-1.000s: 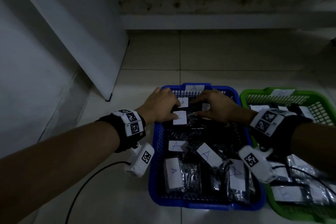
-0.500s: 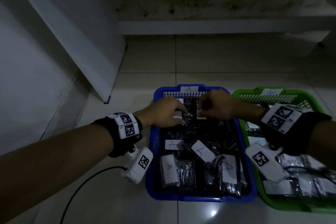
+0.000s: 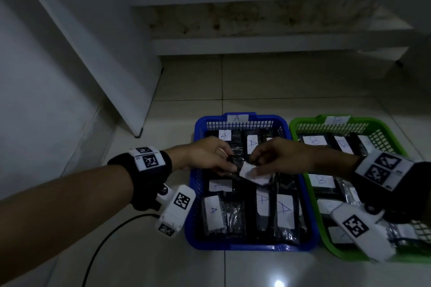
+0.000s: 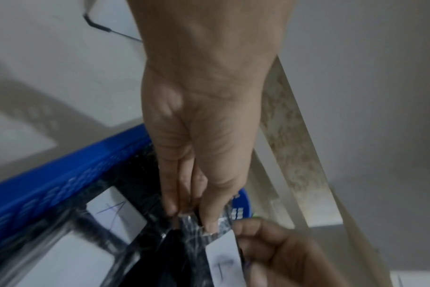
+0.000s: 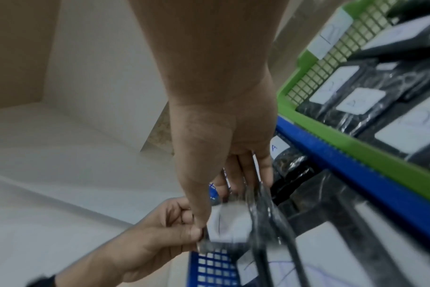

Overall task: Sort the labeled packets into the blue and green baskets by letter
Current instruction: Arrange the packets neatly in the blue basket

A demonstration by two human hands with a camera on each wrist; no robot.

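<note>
Both hands pinch one clear plastic packet with a white paper label (image 3: 248, 171) above the blue slotted plastic basket (image 3: 197, 184): left hand (image 3: 207, 155) on one end, right hand (image 3: 279, 158) at the label (its letter blurred, half covered). The green slotted plastic basket (image 3: 303, 124) is cut off at right.

A tiled floor (image 3: 186, 81) runs ahead of the hands, pale, with a bright glint (image 3: 278, 283) on it behind them. A white slanted panel (image 3: 98, 58) leans to the left of the left hand, its foot on the tiles. Beyond both hands a low white step (image 3: 268, 44) crosses the floor, and a stained wall strip (image 3: 256, 18) sits above it. A black cable (image 3: 105, 247) curves over the tiles below the left forearm.
</note>
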